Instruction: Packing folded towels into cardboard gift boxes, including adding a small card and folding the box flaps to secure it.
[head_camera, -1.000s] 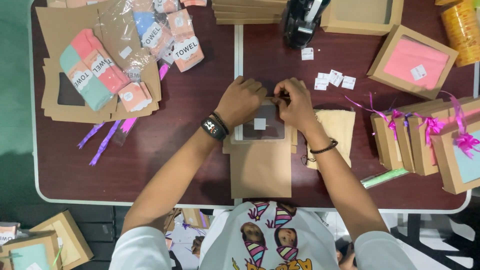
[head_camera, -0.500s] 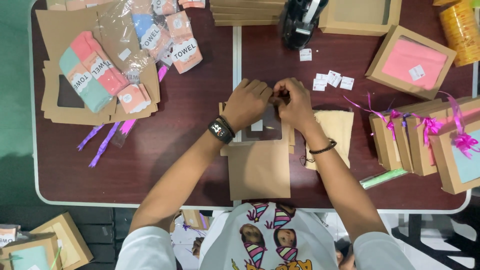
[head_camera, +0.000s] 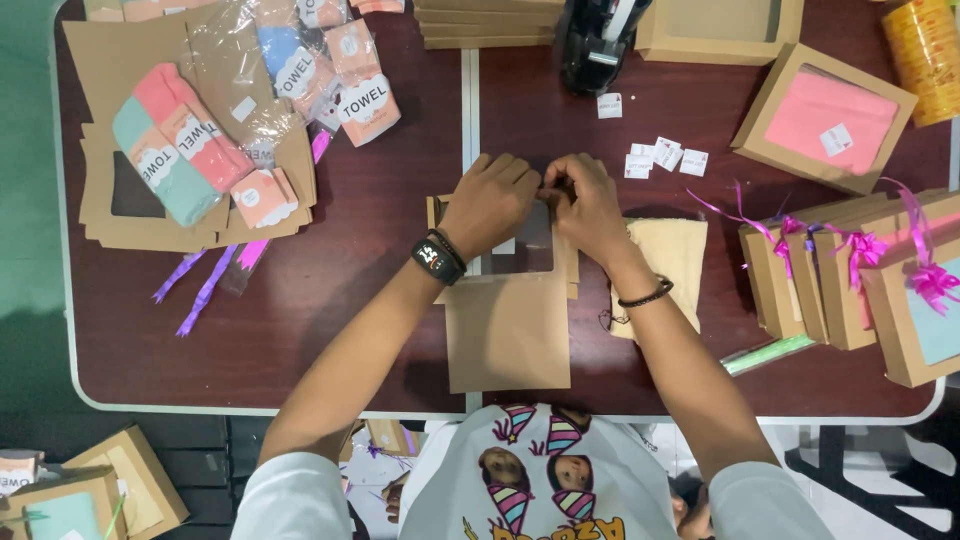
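Observation:
A flat brown cardboard box blank (head_camera: 508, 330) with a clear window lies on the dark table (head_camera: 330, 300) in front of me. My left hand (head_camera: 492, 200), with a black watch on its wrist, presses on the blank's far left part. My right hand (head_camera: 588, 205), a black band on its wrist, pinches the blank's far edge beside the left hand. The two hands touch at the fingertips. The window is partly hidden under them.
Stacked blanks (head_camera: 130, 215) and wrapped towels (head_camera: 180, 145) lie at the left with purple ribbons (head_camera: 205, 285). A black tape dispenser (head_camera: 595, 40) and small white stickers (head_camera: 660, 155) are behind. Ribboned finished boxes (head_camera: 850, 280), a pink-filled box (head_camera: 825, 118) and a tan bag (head_camera: 670, 265) sit right.
Both hands have slid a little toward the far edge of the blank and closed together there. The blank has shifted slightly away from me.

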